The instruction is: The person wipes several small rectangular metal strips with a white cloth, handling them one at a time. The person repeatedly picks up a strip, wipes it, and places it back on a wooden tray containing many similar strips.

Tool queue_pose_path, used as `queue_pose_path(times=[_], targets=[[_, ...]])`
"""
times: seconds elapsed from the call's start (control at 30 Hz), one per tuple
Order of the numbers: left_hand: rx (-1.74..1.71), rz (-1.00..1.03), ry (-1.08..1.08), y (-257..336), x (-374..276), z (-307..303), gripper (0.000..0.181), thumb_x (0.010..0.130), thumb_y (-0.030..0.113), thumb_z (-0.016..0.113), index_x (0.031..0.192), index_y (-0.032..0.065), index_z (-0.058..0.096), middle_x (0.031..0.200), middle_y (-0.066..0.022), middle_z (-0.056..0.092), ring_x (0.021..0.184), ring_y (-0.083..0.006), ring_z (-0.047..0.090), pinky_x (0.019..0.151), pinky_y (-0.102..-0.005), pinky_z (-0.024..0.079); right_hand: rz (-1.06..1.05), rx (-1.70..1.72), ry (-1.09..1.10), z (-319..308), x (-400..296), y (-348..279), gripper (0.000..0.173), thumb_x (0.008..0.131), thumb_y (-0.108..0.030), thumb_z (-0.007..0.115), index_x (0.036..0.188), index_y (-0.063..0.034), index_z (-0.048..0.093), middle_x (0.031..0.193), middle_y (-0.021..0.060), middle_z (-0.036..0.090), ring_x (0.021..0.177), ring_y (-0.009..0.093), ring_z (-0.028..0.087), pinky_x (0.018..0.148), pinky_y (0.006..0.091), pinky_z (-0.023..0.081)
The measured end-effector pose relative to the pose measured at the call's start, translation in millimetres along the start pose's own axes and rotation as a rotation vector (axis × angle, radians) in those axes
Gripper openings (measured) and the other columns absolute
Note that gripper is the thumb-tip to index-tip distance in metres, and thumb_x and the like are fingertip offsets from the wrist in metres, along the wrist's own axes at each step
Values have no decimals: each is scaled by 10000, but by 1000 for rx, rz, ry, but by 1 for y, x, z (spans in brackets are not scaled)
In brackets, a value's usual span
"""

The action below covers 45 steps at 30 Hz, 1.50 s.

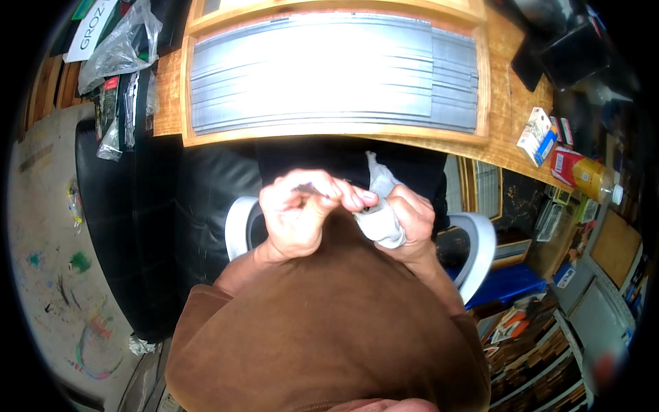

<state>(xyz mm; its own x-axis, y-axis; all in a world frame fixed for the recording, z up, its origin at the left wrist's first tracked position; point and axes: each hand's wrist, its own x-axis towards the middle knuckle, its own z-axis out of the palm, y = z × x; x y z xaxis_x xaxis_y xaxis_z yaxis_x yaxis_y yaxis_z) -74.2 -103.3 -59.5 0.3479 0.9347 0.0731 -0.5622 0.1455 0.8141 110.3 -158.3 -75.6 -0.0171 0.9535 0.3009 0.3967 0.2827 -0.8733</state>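
In front of my chest, my left hand [296,211] is curled around a thin dark piece [310,190], mostly hidden by the fingers. Its exact kind cannot be made out. My right hand [412,219] grips a crumpled white cloth [381,224], one end of which sticks up towards the table. My left fingertips touch the cloth where it is bunched. Beyond both hands, a shallow wooden-framed tray [334,135] holds several long, thin grey strips [453,77], partly washed out by glare.
The tray rests on a wooden table [507,123]. At its right are a small box [534,135] and a bottle with a yellow and red label [584,174]. A plastic bag [123,51] lies at the left. White chair armrests [481,252] flank me, with a black leather seat [211,206] at left.
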Motion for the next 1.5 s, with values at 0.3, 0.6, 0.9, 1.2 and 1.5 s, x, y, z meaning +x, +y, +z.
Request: queue_pose_path(times=[0.3, 0.6, 0.9, 1.2, 1.5], targets=[[13, 48, 13, 1, 3, -10, 54, 1049, 76, 608, 1039, 23, 606, 897, -179, 730, 936, -364, 759, 942, -561, 599, -139, -94, 123, 7, 13, 3, 225, 691, -54, 814, 866, 41, 709, 772, 109, 657, 610, 268, 620, 554, 347, 487], [204, 337, -563, 17, 14, -21, 69, 995, -19, 652, 995, 29, 603, 947, -222, 764, 1096, -437, 728, 1217, -680, 222, -333, -118, 170, -5, 14, 11, 177, 690, 24, 802, 740, 19, 633, 669, 75, 602, 561, 217, 599, 483, 319, 460], [902, 852, -578, 29, 7, -26, 198, 923, 46, 709, 848, 223, 665, 1003, -14, 817, 1263, -217, 667, 1284, -519, 29, -179, -154, 158, -31, 8, 34, 345, 733, -35, 866, 1018, 21, 678, 1035, 188, 703, 823, 273, 683, 712, 346, 556], [962, 888, -502, 14, 10, -30, 163, 922, 139, 747, 830, 217, 637, 1071, 20, 812, 1369, -300, 571, 1242, -569, 98, -139, 267, 236, -27, -3, 33, 504, 714, -96, 853, 1116, -18, 560, 1128, 215, 659, 970, 271, 648, 814, 356, 550], [891, 373, -448, 25, 11, -15, 123, 927, 56, 628, 838, 140, 614, 973, -35, 818, 1303, -371, 614, 1188, -526, 211, 48, 460, 406, -11, 5, 3, 487, 1020, -441, 637, 1167, -6, 476, 1341, 268, 535, 1072, 251, 638, 960, 368, 527]])
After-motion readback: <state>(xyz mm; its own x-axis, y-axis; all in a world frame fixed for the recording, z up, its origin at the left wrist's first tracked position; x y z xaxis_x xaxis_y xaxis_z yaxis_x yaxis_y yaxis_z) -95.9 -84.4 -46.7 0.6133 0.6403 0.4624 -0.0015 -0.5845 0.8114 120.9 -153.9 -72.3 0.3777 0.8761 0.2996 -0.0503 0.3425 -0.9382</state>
